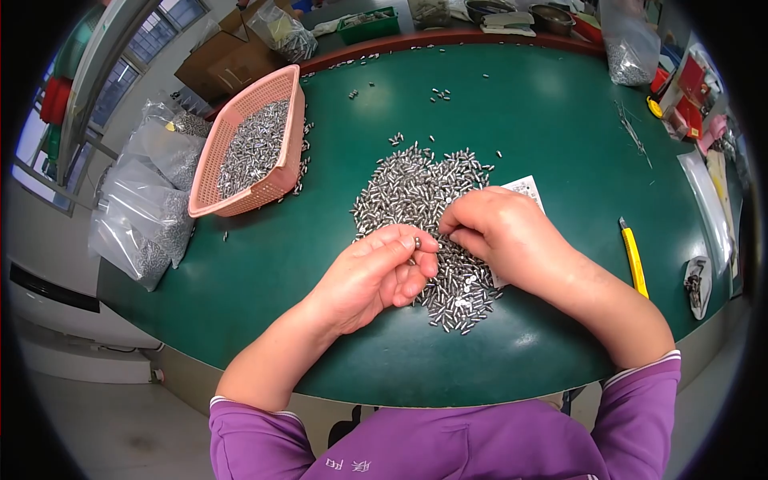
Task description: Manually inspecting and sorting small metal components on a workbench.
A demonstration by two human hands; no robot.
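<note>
Head cam: we're pinching a small silver metal pin [417, 241] w/ left hand [374, 276]; right hand [500, 232], fingers together, is picking at the heap of silver pins [416, 192] on the green table [544, 120].

White card [524, 189] mostly hidden under right hand [500, 232].

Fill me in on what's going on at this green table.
A person in purple sleeves works over a pile of small metal pins on the green table. The left hand pinches one pin at its fingertips; the right hand rests on the pile. A pink basket holds more pins, and a yellow utility knife lies at the right.
</note>
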